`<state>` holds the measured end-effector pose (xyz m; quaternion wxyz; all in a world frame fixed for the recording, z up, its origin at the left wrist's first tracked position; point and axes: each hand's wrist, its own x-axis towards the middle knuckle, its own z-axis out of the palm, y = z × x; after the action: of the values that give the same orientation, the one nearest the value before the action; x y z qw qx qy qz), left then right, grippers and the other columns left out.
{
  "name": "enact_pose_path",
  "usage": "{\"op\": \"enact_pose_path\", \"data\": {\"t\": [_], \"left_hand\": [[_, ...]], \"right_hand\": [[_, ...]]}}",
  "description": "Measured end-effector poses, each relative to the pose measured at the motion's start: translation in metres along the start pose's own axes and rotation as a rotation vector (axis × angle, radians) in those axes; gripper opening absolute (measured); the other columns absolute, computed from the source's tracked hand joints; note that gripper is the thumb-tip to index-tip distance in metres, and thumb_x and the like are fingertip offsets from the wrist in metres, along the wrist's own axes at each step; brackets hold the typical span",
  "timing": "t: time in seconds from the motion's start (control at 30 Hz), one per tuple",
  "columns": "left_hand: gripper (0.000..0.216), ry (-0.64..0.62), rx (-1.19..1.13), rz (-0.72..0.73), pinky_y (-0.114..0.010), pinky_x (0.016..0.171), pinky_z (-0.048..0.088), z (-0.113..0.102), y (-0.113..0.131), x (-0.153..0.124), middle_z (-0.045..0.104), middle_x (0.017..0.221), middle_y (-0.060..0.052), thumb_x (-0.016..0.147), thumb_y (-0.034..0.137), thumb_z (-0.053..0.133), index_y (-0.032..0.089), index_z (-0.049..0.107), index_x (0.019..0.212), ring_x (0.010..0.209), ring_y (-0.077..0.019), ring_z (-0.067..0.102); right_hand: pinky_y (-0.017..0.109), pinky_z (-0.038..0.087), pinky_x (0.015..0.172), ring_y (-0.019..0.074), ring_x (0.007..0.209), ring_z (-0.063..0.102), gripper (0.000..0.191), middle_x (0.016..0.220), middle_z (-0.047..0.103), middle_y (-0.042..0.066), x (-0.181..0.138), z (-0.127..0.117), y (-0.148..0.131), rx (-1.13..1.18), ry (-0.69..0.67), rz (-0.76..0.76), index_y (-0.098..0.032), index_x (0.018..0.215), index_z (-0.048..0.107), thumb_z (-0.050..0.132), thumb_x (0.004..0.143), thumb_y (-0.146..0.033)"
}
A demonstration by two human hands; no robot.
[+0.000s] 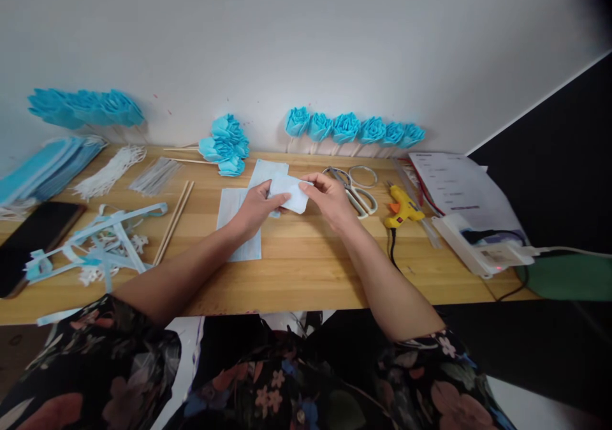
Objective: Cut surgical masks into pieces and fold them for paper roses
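Observation:
Between my two hands is a small pale blue piece of mask fabric [291, 191], held up above the table. My left hand [258, 208] pinches its left side with the thumb on top. At its right edge, my right hand [329, 199] grips it between thumb and fingers. Flat pale blue fabric sheets lie under and beside my left hand, one sheet [246, 248] in front and another sheet [268, 170] behind. Just right of my right hand rest white-handled scissors [359, 200].
Blue fabric flowers [346, 127] on sticks lean along the wall. Left are stacked face masks [52, 165], white ear loops [112, 171], cut strips [105, 245], wooden sticks [174, 222] and a phone [33, 242]. Right are a yellow glue gun [404, 208] with its cord and a white power strip [478, 248].

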<state>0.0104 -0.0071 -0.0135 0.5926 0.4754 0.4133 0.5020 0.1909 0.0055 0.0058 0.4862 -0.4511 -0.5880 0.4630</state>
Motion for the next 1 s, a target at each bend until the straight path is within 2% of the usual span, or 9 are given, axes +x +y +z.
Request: {"op": "enact_pose_path", "data": {"t": [0.17, 0.27, 0.4, 0.47, 0.6, 0.7, 0.8, 0.87, 1.0], "left_hand": [[0.035, 0.048, -0.044, 0.023, -0.024, 0.058, 0.049, -0.004, 0.002, 0.005, 0.067, 0.073, -0.001, 0.068, 0.039, 0.085, 0.014, 0.067, 0.085, 0.060, -0.0107, 0.059], [0.034, 0.074, -0.089, 0.035, -0.024, 0.060, 0.050, -0.003, 0.005, 0.004, 0.067, 0.074, -0.002, 0.071, 0.040, 0.083, 0.014, 0.067, 0.086, 0.063, -0.0108, 0.059], [0.033, 0.083, -0.090, 0.039, -0.025, 0.061, 0.051, -0.004, 0.006, 0.004, 0.067, 0.077, -0.002, 0.075, 0.042, 0.079, 0.014, 0.067, 0.086, 0.064, -0.0119, 0.060], [0.034, 0.085, -0.075, 0.041, -0.026, 0.061, 0.051, -0.004, 0.005, 0.004, 0.066, 0.077, -0.002, 0.076, 0.044, 0.078, 0.014, 0.067, 0.088, 0.065, -0.0122, 0.059], [0.033, 0.096, 0.081, 0.132, -0.025, 0.061, 0.048, -0.007, 0.007, 0.005, 0.066, 0.075, -0.002, 0.080, 0.047, 0.073, 0.016, 0.068, 0.089, 0.064, -0.0124, 0.058], [0.025, 0.081, 0.359, 0.335, -0.026, 0.067, 0.047, -0.008, 0.012, 0.003, 0.070, 0.081, -0.003, 0.082, 0.042, 0.070, 0.017, 0.072, 0.089, 0.070, -0.0140, 0.059], [0.019, 0.037, 0.571, 0.484, -0.027, 0.072, 0.047, -0.007, 0.016, 0.001, 0.072, 0.085, -0.005, 0.083, 0.035, 0.067, 0.019, 0.074, 0.087, 0.072, -0.0150, 0.060], [0.019, 0.014, 0.627, 0.469, -0.027, 0.072, 0.047, -0.005, 0.015, 0.000, 0.073, 0.085, -0.005, 0.084, 0.035, 0.066, 0.019, 0.075, 0.089, 0.072, -0.0158, 0.060], [0.021, -0.004, 0.663, 0.337, -0.026, 0.066, 0.045, -0.003, 0.009, 0.000, 0.073, 0.082, -0.003, 0.079, 0.033, 0.068, 0.019, 0.075, 0.093, 0.067, -0.0157, 0.057]], "right_hand": [[0.032, 0.049, 0.080, 0.0171, 0.082, 0.062, 0.028, 0.088, 0.072, 0.002, 0.002, -0.002, -0.001, 0.037, 0.001, 0.007, -0.021, 0.089, 0.070, 0.072, 0.076, -0.046], [0.034, 0.051, 0.083, 0.0181, 0.085, 0.064, 0.031, 0.089, 0.073, 0.002, 0.002, -0.003, 0.000, 0.058, -0.023, 0.035, -0.021, 0.092, 0.071, 0.074, 0.074, -0.046], [0.036, 0.051, 0.091, 0.0207, 0.097, 0.066, 0.037, 0.102, 0.076, 0.004, 0.002, -0.003, 0.000, 0.099, -0.109, 0.075, -0.021, 0.103, 0.072, 0.076, 0.074, -0.045], [0.036, 0.051, 0.090, 0.0208, 0.098, 0.065, 0.038, 0.102, 0.075, 0.004, 0.002, -0.005, 0.000, 0.071, -0.150, 0.074, -0.021, 0.105, 0.072, 0.074, 0.076, -0.045], [0.032, 0.047, 0.077, 0.0177, 0.081, 0.061, 0.026, 0.086, 0.070, 0.001, 0.004, -0.013, 0.002, -0.131, -0.211, 0.003, -0.020, 0.092, 0.069, 0.067, 0.081, -0.043], [0.031, 0.042, 0.071, 0.0165, 0.073, 0.056, 0.017, 0.077, 0.064, 0.000, 0.006, -0.022, 0.005, -0.385, -0.228, -0.091, -0.019, 0.081, 0.064, 0.065, 0.081, -0.036], [0.032, 0.042, 0.073, 0.0178, 0.076, 0.058, 0.010, 0.079, 0.067, 0.001, 0.008, -0.027, 0.006, -0.529, -0.267, -0.133, -0.019, 0.082, 0.065, 0.063, 0.080, -0.028], [0.031, 0.041, 0.073, 0.0185, 0.077, 0.060, 0.010, 0.082, 0.069, 0.003, 0.008, -0.028, 0.006, -0.579, -0.303, -0.124, -0.019, 0.086, 0.068, 0.062, 0.080, -0.026], [0.030, 0.038, 0.068, 0.0185, 0.072, 0.059, 0.013, 0.081, 0.071, 0.004, 0.006, -0.026, 0.002, -0.730, -0.355, -0.059, -0.018, 0.090, 0.071, 0.065, 0.080, -0.024]]}}
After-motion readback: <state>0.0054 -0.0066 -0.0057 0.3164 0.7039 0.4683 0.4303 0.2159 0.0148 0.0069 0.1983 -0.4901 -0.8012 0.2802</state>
